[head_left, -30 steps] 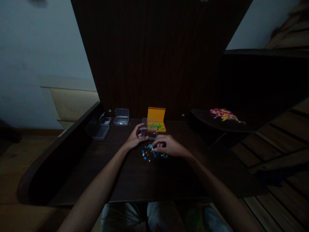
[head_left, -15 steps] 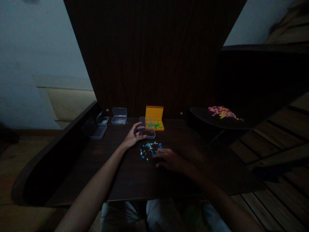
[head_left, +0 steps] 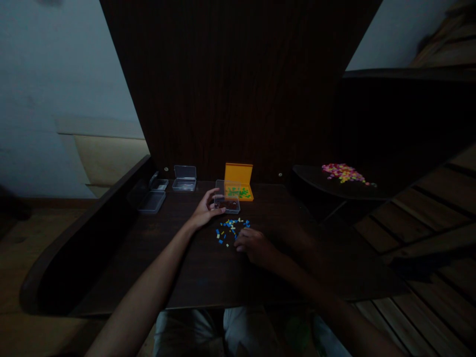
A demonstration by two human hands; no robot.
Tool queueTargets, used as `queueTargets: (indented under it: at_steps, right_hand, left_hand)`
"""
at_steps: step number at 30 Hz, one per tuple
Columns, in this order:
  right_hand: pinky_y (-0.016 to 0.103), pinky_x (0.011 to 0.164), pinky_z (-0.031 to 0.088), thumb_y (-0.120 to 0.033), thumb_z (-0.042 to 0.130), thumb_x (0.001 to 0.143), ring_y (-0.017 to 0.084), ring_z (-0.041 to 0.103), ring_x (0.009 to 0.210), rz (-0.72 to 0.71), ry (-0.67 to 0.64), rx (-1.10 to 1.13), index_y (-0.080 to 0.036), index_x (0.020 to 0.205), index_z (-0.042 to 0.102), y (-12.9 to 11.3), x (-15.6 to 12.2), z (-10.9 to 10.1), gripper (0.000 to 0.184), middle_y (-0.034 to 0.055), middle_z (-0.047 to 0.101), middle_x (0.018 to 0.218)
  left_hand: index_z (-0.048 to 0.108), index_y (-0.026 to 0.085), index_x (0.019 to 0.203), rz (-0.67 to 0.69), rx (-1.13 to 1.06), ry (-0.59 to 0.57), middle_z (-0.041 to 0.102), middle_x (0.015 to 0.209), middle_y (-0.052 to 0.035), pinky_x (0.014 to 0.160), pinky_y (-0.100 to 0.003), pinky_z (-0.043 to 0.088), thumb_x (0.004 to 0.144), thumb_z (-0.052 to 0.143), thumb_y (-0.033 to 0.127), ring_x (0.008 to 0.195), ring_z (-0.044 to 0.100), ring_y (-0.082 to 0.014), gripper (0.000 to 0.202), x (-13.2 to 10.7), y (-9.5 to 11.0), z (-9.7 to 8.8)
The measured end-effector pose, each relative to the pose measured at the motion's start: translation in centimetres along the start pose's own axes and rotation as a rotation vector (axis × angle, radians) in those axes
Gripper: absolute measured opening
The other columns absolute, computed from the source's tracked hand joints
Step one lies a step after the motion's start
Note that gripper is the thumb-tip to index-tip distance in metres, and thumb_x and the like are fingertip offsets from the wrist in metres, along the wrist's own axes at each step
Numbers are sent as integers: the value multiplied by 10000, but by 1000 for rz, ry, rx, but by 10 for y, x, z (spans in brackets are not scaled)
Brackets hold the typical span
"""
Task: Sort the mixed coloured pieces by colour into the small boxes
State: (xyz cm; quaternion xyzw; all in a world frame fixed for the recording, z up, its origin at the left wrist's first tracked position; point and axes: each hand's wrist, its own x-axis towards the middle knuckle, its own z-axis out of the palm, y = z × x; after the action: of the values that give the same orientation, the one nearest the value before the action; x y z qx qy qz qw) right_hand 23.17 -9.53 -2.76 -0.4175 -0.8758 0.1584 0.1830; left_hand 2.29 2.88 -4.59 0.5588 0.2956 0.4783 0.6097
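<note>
My left hand (head_left: 205, 210) grips the left side of a clear plastic box (head_left: 232, 210), its thumb along the front. The box's lid stands up, and small dark reddish pieces lie inside. On the table just in front is a loose scatter of small toy bricks (head_left: 232, 227) in blue, pale cream and yellow. My right hand (head_left: 252, 244) is at the right edge of this scatter, fingers bent and drawn together; whatever is between the fingertips is hidden. Behind the clear box, an orange box (head_left: 238, 174) stands with its lid up, holding green pieces.
More clear boxes with raised lids stand at the back left: one box (head_left: 184, 185) by the back panel, another box (head_left: 151, 202) near the raised side board (head_left: 89, 228). On a corner shelf (head_left: 312, 179) at right lies a heap of pink and yellow pieces (head_left: 344, 173).
My right hand's fingers have closed together at the scatter's right edge, and the hand has shifted slightly left. My left hand keeps its hold on the clear box.
</note>
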Motion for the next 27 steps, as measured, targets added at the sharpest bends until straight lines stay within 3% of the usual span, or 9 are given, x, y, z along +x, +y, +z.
queueTargets:
  at_steps: [11, 15, 20, 23, 27]
  right_hand:
    - [317, 782, 413, 55, 511, 813, 205, 511, 893, 118, -20, -82, -187, 838, 522, -10, -1, 11, 243, 53, 573, 904]
    - [316, 764, 415, 59, 489, 809, 200, 499, 852, 32, 48, -74, -197, 847, 507, -7, 1, 12, 259, 47, 561, 885]
    - [326, 741, 424, -29, 510, 865, 205, 504, 818, -106, 241, -60, -202, 843, 526, 0, 34, -10, 175, 54, 581, 864]
    - [335, 796, 439, -68, 516, 891, 206, 538, 879, -80, 337, -35, -199, 873, 563, 4, 64, -26, 141, 58, 605, 911]
    - [326, 769, 458, -54, 564, 859, 207, 577, 858, 4, 352, -14, -183, 850, 618, 17, 96, -30, 140, 56, 632, 859]
  left_hand:
    - [440, 250, 1312, -8, -16, 1, 540, 1294, -87, 985, -438, 497, 608, 862, 187, 1016, 641, -199, 824, -1, -1, 0]
    - [439, 243, 1305, 5, -24, -1, 552, 1268, -78, 1000, -438, 488, 600, 862, 199, 1039, 636, -206, 823, -2, 0, 2]
    - [446, 243, 1309, 18, 1, -9, 544, 1282, -85, 1013, -439, 481, 622, 853, 208, 1069, 630, -217, 800, -3, 2, 1]
    - [449, 243, 1320, 22, -12, -15, 542, 1285, -96, 1009, -437, 483, 622, 859, 206, 1062, 633, -216, 810, -4, 2, 1]
    - [443, 245, 1328, 26, -33, -25, 552, 1264, -91, 996, -431, 490, 616, 864, 198, 1019, 642, -196, 829, -4, 0, 2]
